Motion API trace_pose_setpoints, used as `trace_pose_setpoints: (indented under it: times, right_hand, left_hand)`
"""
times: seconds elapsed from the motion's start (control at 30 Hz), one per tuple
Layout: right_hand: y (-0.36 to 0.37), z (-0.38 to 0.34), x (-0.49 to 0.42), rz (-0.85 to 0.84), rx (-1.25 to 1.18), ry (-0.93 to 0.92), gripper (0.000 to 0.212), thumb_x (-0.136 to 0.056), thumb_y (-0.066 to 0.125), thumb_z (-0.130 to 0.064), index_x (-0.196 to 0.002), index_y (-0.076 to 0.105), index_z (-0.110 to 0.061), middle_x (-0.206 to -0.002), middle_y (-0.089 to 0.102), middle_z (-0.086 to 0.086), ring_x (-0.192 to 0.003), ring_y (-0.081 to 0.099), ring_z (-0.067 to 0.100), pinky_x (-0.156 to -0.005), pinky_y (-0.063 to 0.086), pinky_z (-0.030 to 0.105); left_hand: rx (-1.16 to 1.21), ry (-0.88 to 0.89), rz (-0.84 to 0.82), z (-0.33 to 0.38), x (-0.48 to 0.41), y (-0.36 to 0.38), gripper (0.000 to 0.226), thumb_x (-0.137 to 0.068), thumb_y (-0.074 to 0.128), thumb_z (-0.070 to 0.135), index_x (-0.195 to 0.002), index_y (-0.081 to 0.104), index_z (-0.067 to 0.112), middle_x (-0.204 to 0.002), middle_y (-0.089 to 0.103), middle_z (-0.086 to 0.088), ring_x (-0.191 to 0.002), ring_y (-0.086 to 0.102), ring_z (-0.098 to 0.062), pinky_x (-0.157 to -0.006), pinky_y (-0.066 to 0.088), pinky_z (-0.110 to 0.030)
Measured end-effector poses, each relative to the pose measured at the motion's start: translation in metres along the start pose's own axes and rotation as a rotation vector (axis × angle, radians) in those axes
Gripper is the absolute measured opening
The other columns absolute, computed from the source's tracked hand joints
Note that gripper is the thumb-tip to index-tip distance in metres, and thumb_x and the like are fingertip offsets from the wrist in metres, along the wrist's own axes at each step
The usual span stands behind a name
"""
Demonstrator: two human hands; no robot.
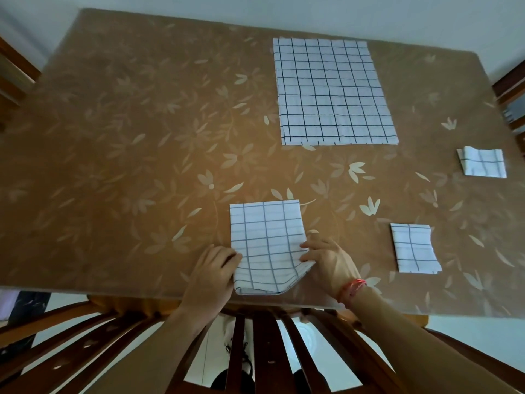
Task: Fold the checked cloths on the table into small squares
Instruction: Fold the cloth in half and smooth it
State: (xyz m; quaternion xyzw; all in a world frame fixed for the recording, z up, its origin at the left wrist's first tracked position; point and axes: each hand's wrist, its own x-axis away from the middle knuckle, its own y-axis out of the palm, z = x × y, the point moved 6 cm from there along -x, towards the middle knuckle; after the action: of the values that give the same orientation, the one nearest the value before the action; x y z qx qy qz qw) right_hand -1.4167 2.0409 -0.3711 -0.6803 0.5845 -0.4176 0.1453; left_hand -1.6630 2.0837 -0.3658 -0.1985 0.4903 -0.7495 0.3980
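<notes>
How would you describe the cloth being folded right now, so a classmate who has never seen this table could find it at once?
Start at the brown leaf-patterned table and go to its near edge, about the middle. There lies the cloth, with the left hand and right hand gripping its near corners. Unlike the large cloth farther back and the two small squares on the right, it is mid-sized and held.

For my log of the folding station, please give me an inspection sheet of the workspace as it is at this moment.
Surface: brown table cover with leaf pattern, flat.
Job's things: half-folded checked cloth at near edge; large flat cloth at far side; two small folded squares, near one, far one, at right.
Clutter: nothing seen.
Hands: left hand grips the half-folded cloth's left edge; right hand pinches its right corner, a red wrist string on that arm.
Cables: nothing seen.
Surroundings: wooden chair back below the near edge; chair parts at both sides.
</notes>
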Motion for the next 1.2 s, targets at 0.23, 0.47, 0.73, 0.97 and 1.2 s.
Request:
trace_pose_setpoints:
  times: [0.23, 0.47, 0.73, 0.97, 1.2]
  right_hand:
    - [-0.022, -0.061, 0.004, -0.144, 0.069, 0.068, 0.065, -0.087, 0.064, -0.022, -0.029, 0.047, 0.0, -0.031, 0.043, -0.006, -0.099, 0.068, 0.032, -0.089, 0.046, 0.033]
    - [-0.028, -0.019, -0.025, 0.19, 0.0, 0.257, 0.027, -0.084, 0.067, -0.041, -0.091, 0.069, -0.015, -0.075, 0.069, -0.002, -0.071, 0.064, 0.02, -0.066, 0.054, 0.032]
    - [-0.027, -0.02, -0.05, 0.183, 0.017, 0.247, 0.024, -0.087, 0.062, -0.041, -0.104, 0.064, -0.024, -0.084, 0.071, -0.004, -0.079, 0.066, 0.022, -0.071, 0.057, 0.038]
    - [-0.023, -0.011, -0.062, 0.165, 0.061, 0.296, 0.013, -0.087, 0.062, -0.036, -0.08, 0.053, -0.029, -0.067, 0.057, -0.011, -0.067, 0.058, 0.017, -0.059, 0.048, 0.03]
    - [-0.021, -0.009, -0.065, 0.158, 0.071, 0.255, 0.014, -0.087, 0.06, -0.033, -0.086, 0.046, -0.032, -0.069, 0.055, -0.012, -0.071, 0.059, 0.022, -0.06, 0.045, 0.03]
  left_hand:
    - [0.049, -0.116, 0.023, -0.01, -0.006, -0.004, 0.017, -0.085, 0.064, 0.016, -0.1, 0.071, 0.014, -0.098, 0.068, 0.003, -0.098, 0.061, -0.02, -0.092, 0.036, -0.03]
    - [0.122, -0.405, 0.003, -0.014, -0.024, -0.016, 0.009, -0.09, 0.064, 0.02, -0.098, 0.063, 0.018, -0.077, 0.055, 0.012, -0.085, 0.055, -0.017, -0.085, 0.039, -0.034]
    - [0.104, -0.433, -0.03, -0.021, -0.038, -0.014, 0.044, -0.09, 0.064, 0.022, -0.133, 0.052, 0.02, -0.077, 0.054, 0.018, -0.09, 0.055, -0.016, -0.09, 0.036, -0.034]
    - [-0.131, -0.281, -0.074, -0.031, -0.043, -0.002, 0.06, -0.082, 0.073, 0.025, -0.135, 0.049, 0.012, -0.107, 0.061, -0.004, -0.097, 0.056, -0.024, -0.083, 0.05, -0.04]
    - [-0.287, -0.054, -0.206, -0.029, -0.056, 0.008, 0.063, -0.092, 0.04, 0.025, -0.151, 0.029, 0.005, -0.161, 0.022, -0.012, -0.148, 0.019, -0.025, -0.116, 0.028, -0.047]
